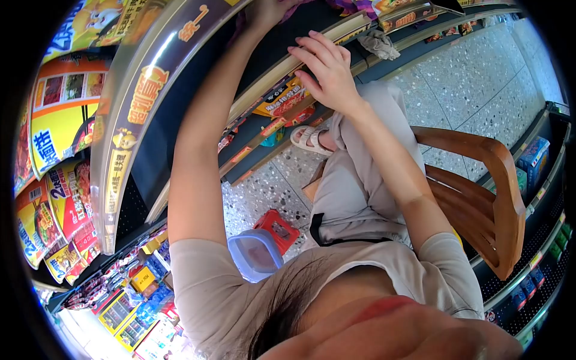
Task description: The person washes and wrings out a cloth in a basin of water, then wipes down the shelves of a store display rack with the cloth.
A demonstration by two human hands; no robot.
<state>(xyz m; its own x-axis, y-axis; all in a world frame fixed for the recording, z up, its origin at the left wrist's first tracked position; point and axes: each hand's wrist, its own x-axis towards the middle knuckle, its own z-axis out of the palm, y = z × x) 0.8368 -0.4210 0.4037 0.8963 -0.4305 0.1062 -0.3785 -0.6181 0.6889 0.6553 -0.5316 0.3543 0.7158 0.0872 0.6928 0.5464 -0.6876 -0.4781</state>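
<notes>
My left arm stretches deep into a dark shelf. My left hand point(271, 9) is at the top edge of the view beside purple packaging point(294, 8), its fingers mostly cut off. My right hand point(327, 73) rests on the pale front edge of a shelf board point(264, 90), fingers spread and holding nothing. Just below it, an orange-yellow food packet point(282, 103) with a noodle picture lies on the lower shelf. A crumpled grey cloth point(379, 45) lies on a shelf edge to the right of this hand.
Noodle packs point(57, 132) fill the shelf at left, behind a curved label strip point(141, 102). A wooden chair point(501, 198) stands at right, before another stocked shelf point(534, 159). On the speckled floor are a blue plastic tub point(255, 255) and a red plastic item point(279, 231).
</notes>
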